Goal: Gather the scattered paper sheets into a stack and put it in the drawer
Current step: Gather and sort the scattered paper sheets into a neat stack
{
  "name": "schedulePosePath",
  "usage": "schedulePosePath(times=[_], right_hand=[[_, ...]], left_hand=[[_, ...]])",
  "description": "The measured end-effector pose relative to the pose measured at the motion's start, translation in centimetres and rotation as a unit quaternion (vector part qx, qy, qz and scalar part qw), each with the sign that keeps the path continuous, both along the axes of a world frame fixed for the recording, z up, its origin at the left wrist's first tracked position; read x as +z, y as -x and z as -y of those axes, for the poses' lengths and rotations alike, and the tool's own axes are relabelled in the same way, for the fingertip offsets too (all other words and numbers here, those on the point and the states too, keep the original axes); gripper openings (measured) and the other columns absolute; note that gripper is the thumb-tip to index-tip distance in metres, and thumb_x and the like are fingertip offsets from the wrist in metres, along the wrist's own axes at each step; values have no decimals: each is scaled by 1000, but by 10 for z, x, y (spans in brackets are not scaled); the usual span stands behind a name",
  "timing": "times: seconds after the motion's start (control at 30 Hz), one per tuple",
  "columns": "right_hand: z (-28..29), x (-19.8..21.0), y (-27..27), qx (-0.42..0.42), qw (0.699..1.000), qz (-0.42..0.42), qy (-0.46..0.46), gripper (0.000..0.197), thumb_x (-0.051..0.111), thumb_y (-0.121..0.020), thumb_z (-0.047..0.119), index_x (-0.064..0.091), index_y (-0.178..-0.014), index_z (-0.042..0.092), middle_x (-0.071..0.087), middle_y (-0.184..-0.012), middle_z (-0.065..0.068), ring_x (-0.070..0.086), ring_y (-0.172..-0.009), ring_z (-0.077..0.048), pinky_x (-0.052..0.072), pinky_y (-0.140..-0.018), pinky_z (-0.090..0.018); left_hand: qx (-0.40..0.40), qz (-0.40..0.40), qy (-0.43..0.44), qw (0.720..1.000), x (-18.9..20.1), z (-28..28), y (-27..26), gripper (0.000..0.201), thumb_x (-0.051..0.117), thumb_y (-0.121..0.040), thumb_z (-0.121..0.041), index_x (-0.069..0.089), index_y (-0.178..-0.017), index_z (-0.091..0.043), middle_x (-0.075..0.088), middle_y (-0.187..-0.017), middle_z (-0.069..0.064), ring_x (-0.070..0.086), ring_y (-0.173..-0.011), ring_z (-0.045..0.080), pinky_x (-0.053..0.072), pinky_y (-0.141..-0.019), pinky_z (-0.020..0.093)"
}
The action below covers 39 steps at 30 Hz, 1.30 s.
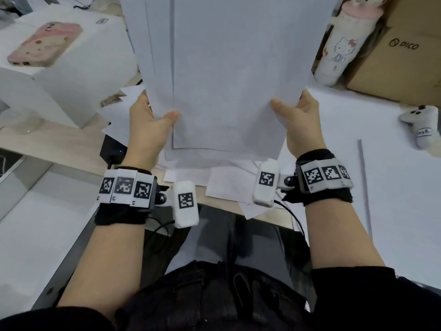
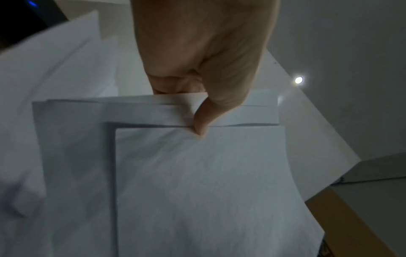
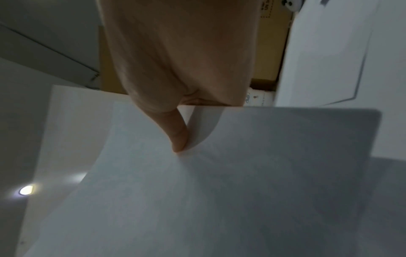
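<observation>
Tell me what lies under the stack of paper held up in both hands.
Under the stack, held by the left hand and right hand, loose sheets lie scattered on the desk. The stack hides whatever lies further back beneath it.

The cardboard box carries the brand "PICO" beside a round logo. Left of the box, the white plush case shows a cat cartoon without readable words.
</observation>
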State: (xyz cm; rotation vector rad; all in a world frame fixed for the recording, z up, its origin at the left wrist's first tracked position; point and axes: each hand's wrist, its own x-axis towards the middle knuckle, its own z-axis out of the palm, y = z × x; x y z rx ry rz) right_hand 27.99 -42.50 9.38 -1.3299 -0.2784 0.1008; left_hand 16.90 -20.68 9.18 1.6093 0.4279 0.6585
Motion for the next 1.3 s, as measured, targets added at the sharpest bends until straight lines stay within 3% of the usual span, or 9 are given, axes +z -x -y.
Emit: schedulePosePath(times=[0.3, 0.43, 0.53, 0.63, 0.77, 0.83, 0.93, 1.1, 1.3], right_hand=[[29, 14, 7, -44, 997, 13, -57, 21, 58, -85, -10, 61, -105, -2, 71, -89, -3, 67, -85, -18, 53, -76, -27], [44, 16, 12, -41, 996, 9, -73, 15, 59, -86, -6, 65, -96, 3, 73, -83, 1, 68, -81, -16, 53, -75, -27], [51, 8, 16, -24, 1000, -16, -7, 12, 64, -84, 1, 67, -95, 5, 73, -84, 1, 69, -81, -16, 53, -74, -29], [54, 3, 19, -5, 999, -26, 43, 16, 67, -84, 6, 67, -100, 5, 71, -90, -2, 68, -83, -15, 52, -71, -26], [53, 9, 20, -6, 999, -25, 46, 18, 66, -84, 2, 67, -102, 2, 70, -96, -8, 68, -86, -18, 53, -72, -26], [53, 9, 21, -13, 999, -25, 46, 17, 67, -82, 1, 67, -100, 2, 70, -95, -8, 68, -86, -19, 53, -71, -26], [58, 3, 21, -2, 997, -46, 62, 17, 67, -83, 3, 67, -99, 6, 71, -93, -4, 69, -84, -15, 52, -69, -24], [52, 7, 26, -24, 997, -50, 52, 12, 71, -80, 4, 67, -91, 7, 73, -85, 1, 70, -80, -13, 55, -76, -26], [55, 14, 28, -52, 997, -44, 25, 11, 68, -84, 3, 64, -83, 13, 72, -71, 10, 69, -72, -8, 54, -71, -23]], left_hand=[[-25, 95, 14, 995, 18, 37, -19, 27, 60, -87, 4, 53, -110, -9, 66, -101, 1, 67, -91, 8, 51, -82, 22], [-65, 107, 42, 991, 19, 46, -18, 21, 59, -93, -6, 55, -113, -9, 66, -106, -2, 66, -95, 4, 50, -82, 18], [-104, 56, 53, 992, 12, 52, -19, 22, 56, -96, -25, 59, -115, -14, 66, -107, -6, 64, -97, 0, 50, -83, 17], [-91, 44, 12, 995, 9, 55, -21, 26, 58, -88, -49, 58, -101, -27, 60, -101, -2, 57, -96, 8, 47, -98, 34], [-96, 104, -25, 990, 17, 68, -26, 18, 49, -97, -35, 51, -110, -23, 61, -107, -8, 58, -103, 6, 46, -96, 26], [-98, 115, -38, 988, 17, 74, -29, 14, 41, -102, -27, 47, -111, -18, 57, -103, -12, 56, -97, -4, 43, -91, 16], [-50, 109, -42, 992, 9, 77, -32, 13, 32, -104, -23, 43, -102, -30, 53, -97, -21, 51, -86, -18, 39, -85, 10], [4, 92, -46, 995, 0, 88, -37, 24, 28, -102, -20, 39, -81, -25, 40, -73, -13, 39, -62, -6, 35, -70, 16], [3, 127, -15, 992, -2, 85, -38, 22, 30, -103, -22, 43, -86, -21, 46, -84, -9, 42, -76, 0, 40, -78, 17]])
